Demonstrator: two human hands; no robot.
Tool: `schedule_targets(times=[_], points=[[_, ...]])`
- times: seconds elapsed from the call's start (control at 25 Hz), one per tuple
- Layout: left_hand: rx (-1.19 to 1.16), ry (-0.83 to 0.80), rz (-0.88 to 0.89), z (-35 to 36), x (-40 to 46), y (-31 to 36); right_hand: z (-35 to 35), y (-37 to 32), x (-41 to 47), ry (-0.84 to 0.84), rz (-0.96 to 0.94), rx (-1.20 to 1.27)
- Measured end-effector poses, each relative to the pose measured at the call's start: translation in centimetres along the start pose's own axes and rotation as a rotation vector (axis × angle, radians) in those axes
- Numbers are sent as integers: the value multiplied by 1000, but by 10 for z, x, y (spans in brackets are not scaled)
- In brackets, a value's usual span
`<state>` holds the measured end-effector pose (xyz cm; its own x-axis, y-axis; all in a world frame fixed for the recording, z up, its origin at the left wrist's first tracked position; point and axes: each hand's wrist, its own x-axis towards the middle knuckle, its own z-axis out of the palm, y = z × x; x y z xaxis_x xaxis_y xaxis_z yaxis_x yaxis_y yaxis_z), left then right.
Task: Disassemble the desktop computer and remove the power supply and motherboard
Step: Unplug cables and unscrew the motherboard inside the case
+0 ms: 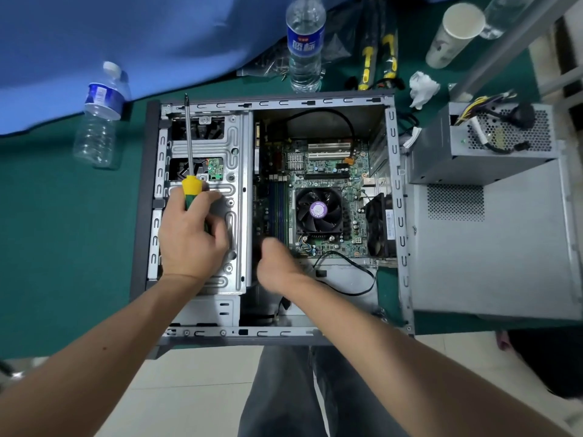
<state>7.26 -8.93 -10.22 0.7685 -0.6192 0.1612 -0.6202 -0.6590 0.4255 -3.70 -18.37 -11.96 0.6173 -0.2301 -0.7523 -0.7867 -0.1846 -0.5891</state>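
Observation:
The open computer case (398,197) lies on its side on the green table. Inside it sits the green motherboard (328,171) with a black CPU fan (318,209). The grey power supply (482,143) stands outside the case at the right, on the removed side panel (492,253). My left hand (189,234) grips a yellow and green screwdriver (189,159), shaft pointing away from me, over the silver drive cage (220,146). My right hand (277,263) is blurred, fingers curled, at the motherboard's near left corner. What it holds is hidden.
Two water bottles (101,118) (304,45) stand on the table behind the case, with pliers (378,55), a paper cup (454,33) and crumpled tissue (422,88). A loose black cable (356,272) lies in the case's near part. Blue cloth covers the far left.

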Motion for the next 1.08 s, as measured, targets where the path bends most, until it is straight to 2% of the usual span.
schedule_targets(times=[0.08, 0.12, 0.28, 0.44, 0.52, 0.6, 0.64, 0.76, 1.08], points=[[0, 5, 3, 0, 0, 0, 0, -1, -6, -126, -21, -204], [-1, 7, 3, 0, 0, 0, -1, 0, -7, -119, -53, -269], [2, 4, 3, 1, 0, -1, -18, 6, -20, 57, -276, -405], [6, 10, 3, 1, 0, -1, -58, 17, -32, 446, -392, -538], [7, 12, 6, 2, 0, -1, -93, 20, -34, 662, -365, -636], [5, 13, 6, 2, 0, -2, -126, 27, -32, 791, -296, -803], [2, 15, 8, 2, 0, -3, -138, 31, -31, 801, -254, -880], [-10, 23, 33, 2, -1, -5, -148, 38, -28, 666, -126, -1048], [-35, 23, 95, 0, 3, -3, -147, 41, -27, 688, -169, -1056]])
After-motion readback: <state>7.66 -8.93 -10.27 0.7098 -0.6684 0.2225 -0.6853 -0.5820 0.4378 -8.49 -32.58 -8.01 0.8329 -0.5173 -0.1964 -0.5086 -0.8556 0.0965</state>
